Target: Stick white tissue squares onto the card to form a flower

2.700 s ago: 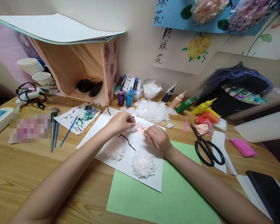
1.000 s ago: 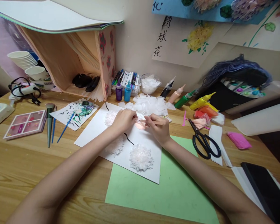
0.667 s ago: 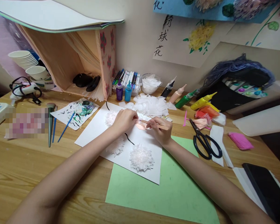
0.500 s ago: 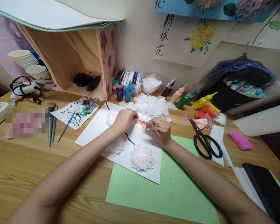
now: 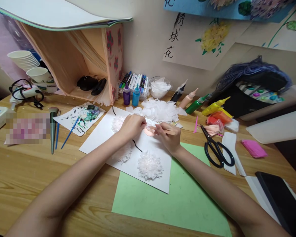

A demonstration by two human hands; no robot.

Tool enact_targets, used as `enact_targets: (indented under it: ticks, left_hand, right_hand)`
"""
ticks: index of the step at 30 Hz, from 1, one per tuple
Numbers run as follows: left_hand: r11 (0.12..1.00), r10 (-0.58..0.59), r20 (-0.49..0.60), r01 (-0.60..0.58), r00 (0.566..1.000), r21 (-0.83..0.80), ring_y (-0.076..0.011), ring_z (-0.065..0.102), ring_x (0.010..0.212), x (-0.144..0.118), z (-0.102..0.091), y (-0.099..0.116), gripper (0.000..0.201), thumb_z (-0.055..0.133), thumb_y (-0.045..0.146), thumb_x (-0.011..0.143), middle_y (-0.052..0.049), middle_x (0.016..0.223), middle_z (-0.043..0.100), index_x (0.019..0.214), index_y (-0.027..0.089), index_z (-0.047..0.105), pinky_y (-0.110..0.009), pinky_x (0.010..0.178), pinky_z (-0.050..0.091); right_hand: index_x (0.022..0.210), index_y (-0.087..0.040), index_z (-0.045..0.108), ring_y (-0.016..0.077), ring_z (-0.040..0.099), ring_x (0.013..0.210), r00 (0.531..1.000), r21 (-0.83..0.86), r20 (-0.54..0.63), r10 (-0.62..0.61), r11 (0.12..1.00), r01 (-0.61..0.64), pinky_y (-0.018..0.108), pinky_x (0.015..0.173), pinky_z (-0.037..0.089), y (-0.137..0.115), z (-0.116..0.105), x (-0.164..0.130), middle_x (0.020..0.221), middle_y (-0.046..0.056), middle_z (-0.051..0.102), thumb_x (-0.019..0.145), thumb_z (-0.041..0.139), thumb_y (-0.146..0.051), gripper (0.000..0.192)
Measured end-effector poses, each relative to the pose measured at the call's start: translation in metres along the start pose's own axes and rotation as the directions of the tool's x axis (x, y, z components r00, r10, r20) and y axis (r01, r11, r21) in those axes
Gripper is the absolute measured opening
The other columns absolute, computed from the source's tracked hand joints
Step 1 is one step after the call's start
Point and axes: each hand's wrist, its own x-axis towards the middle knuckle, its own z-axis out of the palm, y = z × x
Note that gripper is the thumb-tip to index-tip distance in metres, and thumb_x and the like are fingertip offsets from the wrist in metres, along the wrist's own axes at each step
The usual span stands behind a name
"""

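Left hand [image 5: 132, 125] fingers curled, grip pinching a small white tissue piece [image 5: 149, 122] at the far edge of the white paper sheet [image 5: 101, 135]. Right hand [image 5: 168, 135] grip pinched on a thin wooden stick [image 5: 166, 130], tip pointing left toward the tissue piece. Just under both fingertips, a peach-coloured glue patch [image 5: 149, 132] on the sheet. Black painted stem line [image 5: 136, 146] runs down from between the hands.

Two finished white tissue flowers on the sheet: one [image 5: 149, 165] near the right wrist, one [image 5: 123, 154] partly under the left forearm. A third fluffy bit [image 5: 116, 123] beside the left hand. Sheet overlaps a green paper [image 5: 177, 204] on the wooden tabletop [image 5: 19, 174].

Pile of cut white tissue squares [image 5: 160, 111] just beyond the hands. Black scissors [image 5: 215, 148] to the right, well apart from the right hand. Paint bottles [image 5: 131, 96] and markers [image 5: 135, 83] at the wall. Blue brush [image 5: 70, 133] on the stained paper to the left.
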Motion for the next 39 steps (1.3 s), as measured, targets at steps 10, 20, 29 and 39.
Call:
enact_targets:
  ticks: [10,20,29,39]
  left_hand:
    - [0.999,-0.003,-0.011,0.003,1.000,0.046,-0.0201,0.061,0.082,-0.0001,0.0024,0.0000,0.024,0.048,0.015,0.077,-0.005,0.088,0.071,0.085,0.018,0.070,-0.029,0.068,0.041]
    - [0.999,0.011,-0.016,-0.010,1.000,0.045,-0.0194,0.061,0.080,0.0003,0.0019,-0.0006,0.024,0.047,0.015,0.077,-0.005,0.086,0.071,0.083,0.018,0.070,-0.028,0.067,0.041]
    - [0.999,0.000,-0.010,0.001,1.000,0.041,-0.0188,0.061,0.077,-0.0001,0.0003,0.0023,0.024,0.048,0.014,0.076,-0.004,0.083,0.071,0.082,0.018,0.070,-0.028,0.064,0.039]
    - [0.999,0.005,-0.011,-0.004,1.000,0.054,-0.0194,0.061,0.081,0.0002,0.0019,-0.0001,0.023,0.048,0.017,0.078,-0.005,0.087,0.071,0.085,0.018,0.070,-0.028,0.067,0.040]
  right_hand:
    - [0.053,-0.019,0.057,0.0106,0.054,0.045,0.986,0.231,0.014,0.164,0.959,-0.162,0.024,0.048,0.039,0.0022,0.0009,-0.0048,0.050,0.000,0.060,0.090,0.042,-0.044,0.047]
    - [0.051,-0.019,0.052,0.0099,0.051,0.045,0.999,0.025,0.019,-0.051,0.998,0.051,0.024,0.049,0.034,0.0038,0.0027,-0.0044,0.047,0.000,0.057,0.093,0.038,-0.041,0.049]
    - [0.050,-0.019,0.044,0.0089,0.048,0.041,1.000,-0.022,0.024,-0.020,1.000,0.021,0.023,0.047,0.031,0.0005,0.0029,-0.0016,0.044,-0.001,0.055,0.093,0.038,-0.038,0.048]
    - [0.049,-0.019,0.048,0.0100,0.046,0.042,0.986,-0.051,-0.025,-0.167,0.985,0.166,0.026,0.047,0.029,-0.0025,-0.0002,-0.0038,0.044,0.000,0.052,0.095,0.033,-0.036,0.051]
